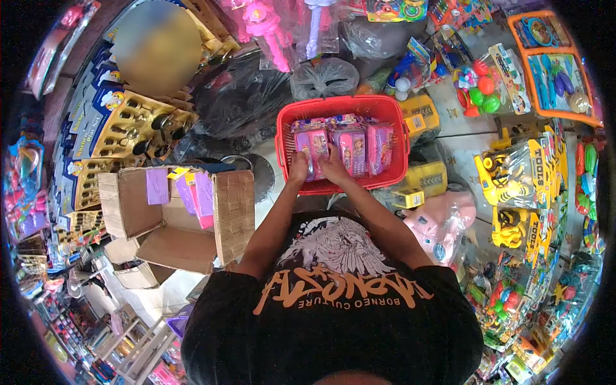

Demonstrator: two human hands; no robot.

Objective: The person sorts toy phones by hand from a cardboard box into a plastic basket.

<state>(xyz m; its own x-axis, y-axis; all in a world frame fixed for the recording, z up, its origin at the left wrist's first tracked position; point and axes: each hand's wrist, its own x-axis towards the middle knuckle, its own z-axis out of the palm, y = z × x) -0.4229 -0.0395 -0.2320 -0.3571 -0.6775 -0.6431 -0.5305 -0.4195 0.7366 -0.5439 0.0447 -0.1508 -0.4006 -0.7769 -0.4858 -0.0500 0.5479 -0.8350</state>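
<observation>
A red plastic basket stands in front of me with several pink and purple packaged toys upright in rows. Inside it, my left hand has its fingers closed on the left edge of a pink toy pack. My right hand grips that pack from its right side, thumb on the front. Printed characters show on the packs, and small details are too fine to read. The pack's lower end is partly hidden by my hands.
To the left is an open cardboard box holding a few purple packs. Kitchen play sets line the left side. Yellow tool toys hang at right. A pink wrapped toy lies beside my right arm, and black plastic bags sit behind.
</observation>
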